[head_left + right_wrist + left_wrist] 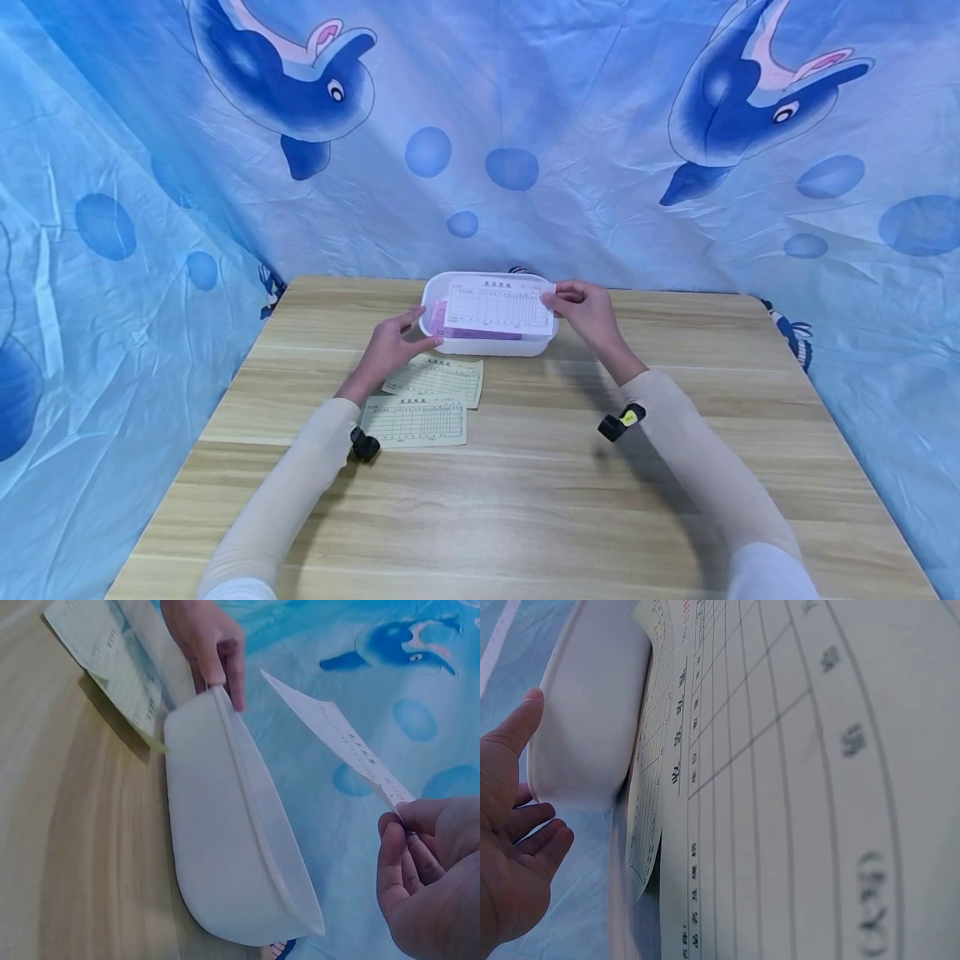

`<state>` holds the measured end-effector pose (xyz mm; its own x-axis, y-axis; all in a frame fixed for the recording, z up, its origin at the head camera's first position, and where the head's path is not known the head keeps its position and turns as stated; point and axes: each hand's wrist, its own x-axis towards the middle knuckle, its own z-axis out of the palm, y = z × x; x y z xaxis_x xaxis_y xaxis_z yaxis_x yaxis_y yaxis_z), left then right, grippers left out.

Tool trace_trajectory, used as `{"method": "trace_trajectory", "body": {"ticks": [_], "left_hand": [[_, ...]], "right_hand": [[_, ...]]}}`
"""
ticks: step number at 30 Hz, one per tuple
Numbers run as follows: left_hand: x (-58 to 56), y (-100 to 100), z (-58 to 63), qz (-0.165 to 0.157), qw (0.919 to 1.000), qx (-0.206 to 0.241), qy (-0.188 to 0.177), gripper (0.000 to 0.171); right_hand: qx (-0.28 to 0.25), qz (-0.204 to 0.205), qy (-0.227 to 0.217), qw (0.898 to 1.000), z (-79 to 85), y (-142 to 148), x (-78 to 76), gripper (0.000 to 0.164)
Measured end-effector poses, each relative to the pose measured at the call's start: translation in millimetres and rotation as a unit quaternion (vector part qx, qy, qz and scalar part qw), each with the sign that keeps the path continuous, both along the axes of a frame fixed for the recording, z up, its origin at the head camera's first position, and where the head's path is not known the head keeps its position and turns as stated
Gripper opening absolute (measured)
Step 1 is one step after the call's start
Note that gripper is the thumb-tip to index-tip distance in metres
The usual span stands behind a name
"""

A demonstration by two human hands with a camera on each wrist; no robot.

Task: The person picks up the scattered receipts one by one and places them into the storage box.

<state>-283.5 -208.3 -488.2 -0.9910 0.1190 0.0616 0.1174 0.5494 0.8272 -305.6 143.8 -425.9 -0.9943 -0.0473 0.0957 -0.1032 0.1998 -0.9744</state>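
My right hand [588, 312] pinches a white receipt slip [498, 304] by its right end, between thumb and fingers. The printed slip is above the white plastic box [495, 347], and in the right wrist view it is apart from the rim. Inside the box, partly hidden by the slip, lies pink-purple paper [441, 320]. My left hand [390, 350] holds the left end of the box, its thumb on the near side and a finger on the far side. Two pale green receipt slips [414, 422] lie overlapping on the table, just in front of the box.
The wooden table [570, 517] carries the box near its back edge. Behind and beside it hangs a blue curtain [585, 217] with dolphin prints. Blue-and-white cords [791, 335] hang past the table's back corners.
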Motion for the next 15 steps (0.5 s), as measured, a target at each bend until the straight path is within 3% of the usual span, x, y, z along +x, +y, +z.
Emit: {"method": "trace_trajectory", "body": {"ticks": [8, 15], "left_hand": [[0.5, 0, -0.7, 0.004, 1.0000, -0.007, -0.005, 0.092], [-0.8, -1, -0.7, 0.004, 0.9999, -0.010, -0.005, 0.094]], "right_hand": [[-0.003, -0.013, -0.003, 1.000, -2.4, -6, -22.7, 0.030], [0.006, -0.013, -0.034, 0.999, -4.0, -16, -40.5, 0.032]]}}
